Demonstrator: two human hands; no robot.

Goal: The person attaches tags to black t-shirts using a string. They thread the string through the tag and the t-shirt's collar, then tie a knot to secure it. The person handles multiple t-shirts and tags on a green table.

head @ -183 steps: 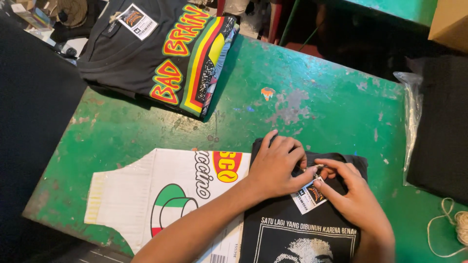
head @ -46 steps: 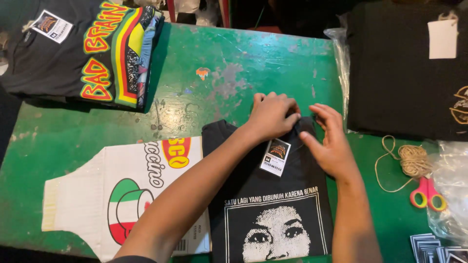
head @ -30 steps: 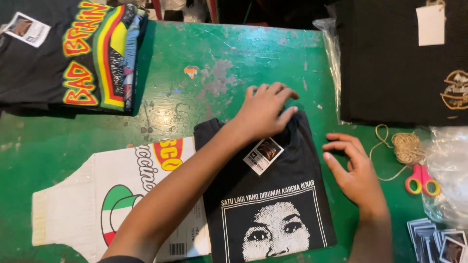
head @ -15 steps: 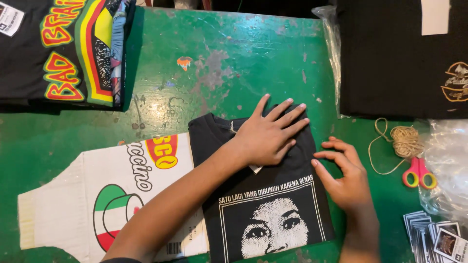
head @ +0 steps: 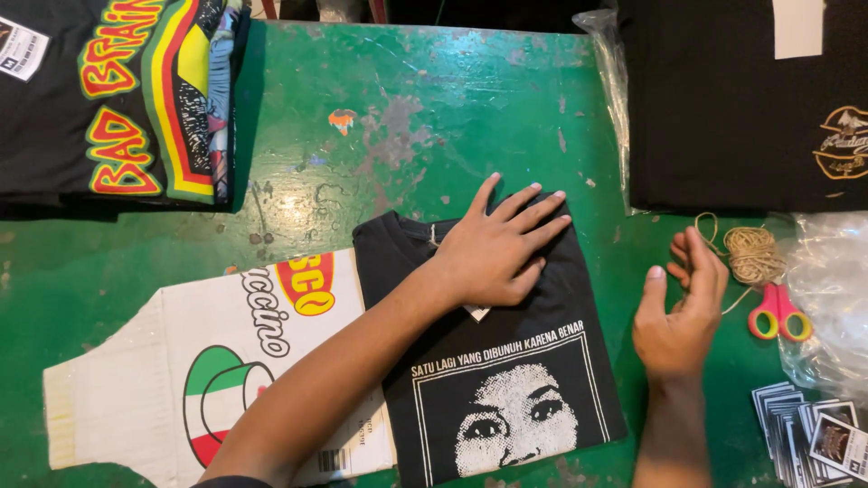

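Since prev frame our right hand [head: 680, 312] slid off the black tee [head: 493, 361] toward the twine [head: 752, 253], fingers loosely apart, while left hand [head: 495, 251] presses tee flat, fingers spread.

Premises: small garment packing workshop. Evidence: worn green worktable [head: 407, 99]; stack of folded printed shirts [head: 117, 99] at 10 o'clock; bagged black shirts [head: 741, 108] at 2 o'clock; twine [head: 752, 253], scissors [head: 778, 312], hang tags [head: 814, 429] at 4 o'clock.

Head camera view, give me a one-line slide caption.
Left hand flat on folded black T-shirt; right hand near twine on green table.
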